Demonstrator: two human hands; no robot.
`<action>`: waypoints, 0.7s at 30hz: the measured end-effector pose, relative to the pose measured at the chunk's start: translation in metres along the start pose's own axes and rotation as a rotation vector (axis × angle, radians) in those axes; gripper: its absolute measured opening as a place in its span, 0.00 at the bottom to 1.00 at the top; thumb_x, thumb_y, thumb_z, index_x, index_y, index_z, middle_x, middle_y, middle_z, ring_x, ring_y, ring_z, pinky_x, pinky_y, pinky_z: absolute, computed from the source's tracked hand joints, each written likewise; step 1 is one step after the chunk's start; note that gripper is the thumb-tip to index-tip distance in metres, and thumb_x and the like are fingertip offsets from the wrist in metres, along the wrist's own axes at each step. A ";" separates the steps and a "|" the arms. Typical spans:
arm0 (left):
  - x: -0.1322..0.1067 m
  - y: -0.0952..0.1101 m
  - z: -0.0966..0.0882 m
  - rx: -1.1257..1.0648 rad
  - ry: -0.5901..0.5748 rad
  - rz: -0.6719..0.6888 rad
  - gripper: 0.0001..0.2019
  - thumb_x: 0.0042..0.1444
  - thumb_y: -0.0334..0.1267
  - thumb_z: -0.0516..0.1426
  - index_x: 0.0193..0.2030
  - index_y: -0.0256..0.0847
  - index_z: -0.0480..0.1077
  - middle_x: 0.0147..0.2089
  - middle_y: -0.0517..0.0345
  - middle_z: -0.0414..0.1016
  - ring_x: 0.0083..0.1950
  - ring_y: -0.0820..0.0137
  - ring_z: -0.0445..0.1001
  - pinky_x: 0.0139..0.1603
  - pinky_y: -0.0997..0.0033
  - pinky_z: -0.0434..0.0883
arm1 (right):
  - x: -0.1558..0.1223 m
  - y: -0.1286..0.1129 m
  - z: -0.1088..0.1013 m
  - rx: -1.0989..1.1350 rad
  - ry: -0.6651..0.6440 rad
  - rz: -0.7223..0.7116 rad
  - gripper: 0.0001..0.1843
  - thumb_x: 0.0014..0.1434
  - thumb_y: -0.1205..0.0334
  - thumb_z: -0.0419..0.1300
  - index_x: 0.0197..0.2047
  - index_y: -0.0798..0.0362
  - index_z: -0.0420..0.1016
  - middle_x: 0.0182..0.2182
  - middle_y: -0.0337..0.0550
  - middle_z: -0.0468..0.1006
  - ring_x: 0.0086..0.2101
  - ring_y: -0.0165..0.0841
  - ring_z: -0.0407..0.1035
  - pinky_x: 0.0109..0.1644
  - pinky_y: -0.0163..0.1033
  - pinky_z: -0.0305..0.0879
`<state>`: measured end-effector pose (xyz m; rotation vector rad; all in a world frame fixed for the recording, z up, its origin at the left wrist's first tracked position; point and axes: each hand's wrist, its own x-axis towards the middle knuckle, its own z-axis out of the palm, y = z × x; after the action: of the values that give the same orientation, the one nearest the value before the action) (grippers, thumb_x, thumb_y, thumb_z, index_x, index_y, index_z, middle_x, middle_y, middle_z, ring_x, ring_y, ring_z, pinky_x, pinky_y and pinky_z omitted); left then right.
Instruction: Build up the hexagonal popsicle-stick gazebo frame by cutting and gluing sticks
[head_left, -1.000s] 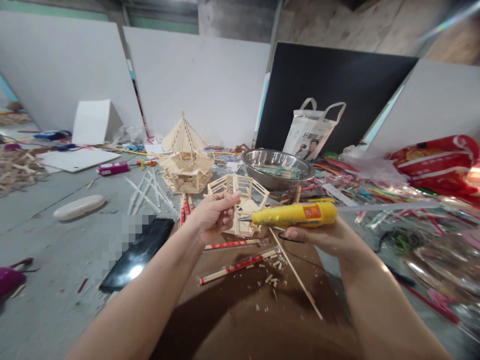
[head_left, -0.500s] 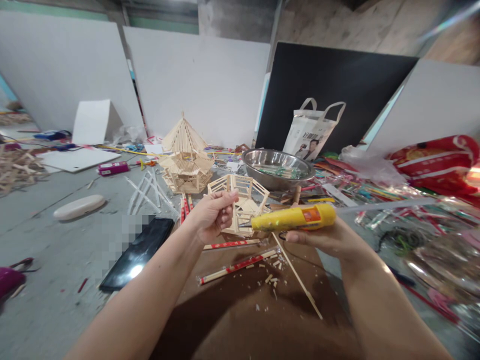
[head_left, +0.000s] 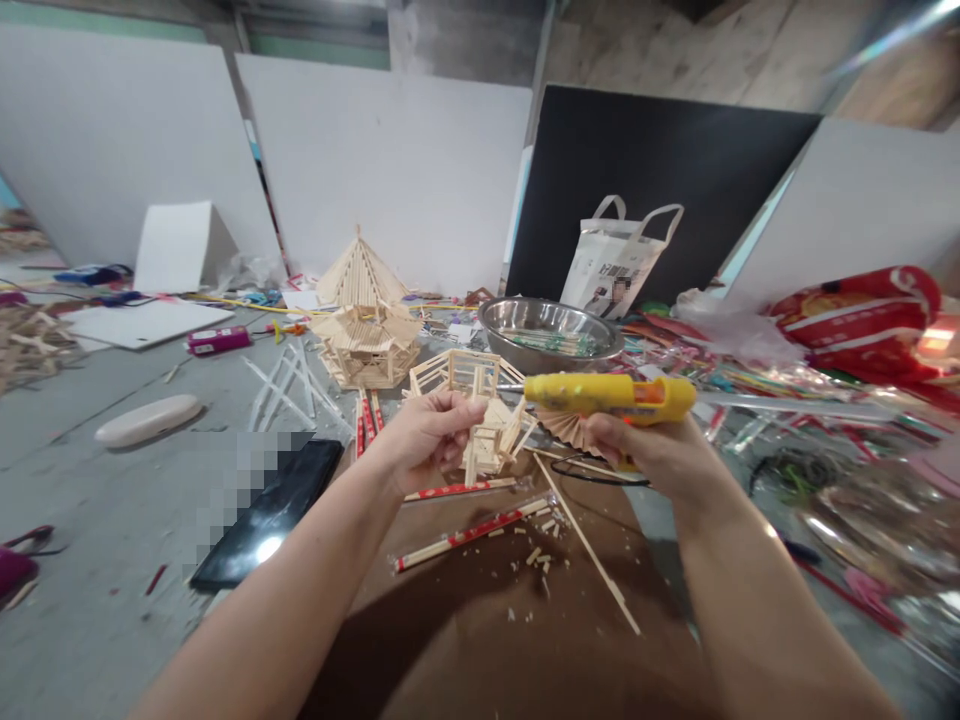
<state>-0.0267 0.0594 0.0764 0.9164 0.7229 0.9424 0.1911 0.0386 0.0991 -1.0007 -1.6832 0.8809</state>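
Observation:
My left hand (head_left: 439,435) is closed, thumb and forefinger pinching a short wooden stick (head_left: 472,465) that stands upright in front of the small wooden frame (head_left: 450,372). Whether this stick is joined to the frame, I cannot tell. My right hand (head_left: 649,450) is wrapped round a yellow hot glue gun (head_left: 577,392), its metal nozzle pointing left, close to the top of the stick. Behind the gun's body shows a pleated, fan-like wooden piece (head_left: 566,430). Below lie red-banded chopsticks (head_left: 472,535) on a brown board (head_left: 480,640), with cut wooden bits and one long thin stick (head_left: 592,550).
A finished-looking wooden pagoda model (head_left: 364,335) stands behind my left hand. Beyond the frame is a steel basin (head_left: 551,335) with wrapped chopsticks. A black phone (head_left: 270,515) and a white oblong case (head_left: 148,421) lie left. Plastic scraps clutter the right.
The glue gun has moved up and slightly right, its nozzle now level with the stick's upper end. My left hand has shifted slightly, and the upright stick shows more clearly at its fingers.

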 end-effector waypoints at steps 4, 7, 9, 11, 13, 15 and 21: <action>-0.002 -0.002 0.002 0.035 -0.055 -0.008 0.14 0.39 0.38 0.61 0.18 0.37 0.59 0.11 0.67 0.60 0.10 0.84 0.52 0.10 0.84 0.46 | 0.002 0.006 0.001 0.035 0.085 0.045 0.09 0.44 0.55 0.61 0.27 0.50 0.71 0.13 0.32 0.62 0.13 0.23 0.55 0.12 0.30 0.52; -0.001 -0.003 0.001 0.033 -0.066 -0.013 0.14 0.39 0.39 0.62 0.18 0.36 0.59 0.11 0.67 0.60 0.10 0.84 0.52 0.10 0.85 0.47 | 0.003 0.006 0.002 0.050 0.086 0.050 0.09 0.42 0.55 0.63 0.24 0.51 0.69 0.12 0.31 0.61 0.13 0.21 0.53 0.12 0.29 0.49; -0.001 -0.003 0.000 0.033 -0.075 -0.025 0.14 0.39 0.38 0.62 0.19 0.36 0.60 0.11 0.67 0.60 0.10 0.85 0.52 0.10 0.85 0.47 | 0.003 0.004 0.004 0.041 0.098 0.051 0.10 0.41 0.54 0.63 0.23 0.52 0.69 0.12 0.31 0.61 0.13 0.21 0.53 0.11 0.29 0.48; 0.000 -0.003 0.000 0.040 -0.077 -0.037 0.13 0.38 0.38 0.62 0.19 0.36 0.60 0.11 0.67 0.60 0.10 0.85 0.52 0.10 0.85 0.46 | 0.003 0.003 0.005 0.037 0.110 0.051 0.11 0.41 0.54 0.63 0.24 0.52 0.69 0.12 0.32 0.61 0.13 0.21 0.53 0.11 0.29 0.48; 0.000 -0.003 0.000 0.046 -0.071 -0.041 0.13 0.38 0.38 0.62 0.20 0.36 0.61 0.11 0.68 0.60 0.10 0.85 0.52 0.10 0.85 0.46 | 0.003 0.003 0.006 0.043 0.111 0.046 0.11 0.41 0.54 0.63 0.26 0.52 0.70 0.12 0.31 0.62 0.13 0.21 0.53 0.12 0.29 0.49; 0.000 -0.003 0.000 0.051 -0.068 -0.042 0.13 0.39 0.38 0.62 0.20 0.36 0.61 0.11 0.68 0.60 0.10 0.85 0.52 0.10 0.85 0.46 | 0.003 0.002 0.006 0.045 0.107 0.035 0.11 0.41 0.55 0.63 0.28 0.51 0.71 0.12 0.31 0.62 0.13 0.21 0.53 0.12 0.29 0.49; -0.001 -0.002 0.002 0.057 -0.076 -0.045 0.13 0.39 0.38 0.62 0.19 0.36 0.60 0.10 0.67 0.61 0.09 0.85 0.53 0.09 0.85 0.46 | 0.004 0.000 0.007 0.006 0.096 -0.021 0.13 0.42 0.55 0.62 0.33 0.51 0.72 0.19 0.37 0.70 0.18 0.25 0.62 0.15 0.30 0.57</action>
<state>-0.0249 0.0570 0.0756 0.9774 0.7057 0.8457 0.1838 0.0417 0.0985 -1.0042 -1.6072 0.8110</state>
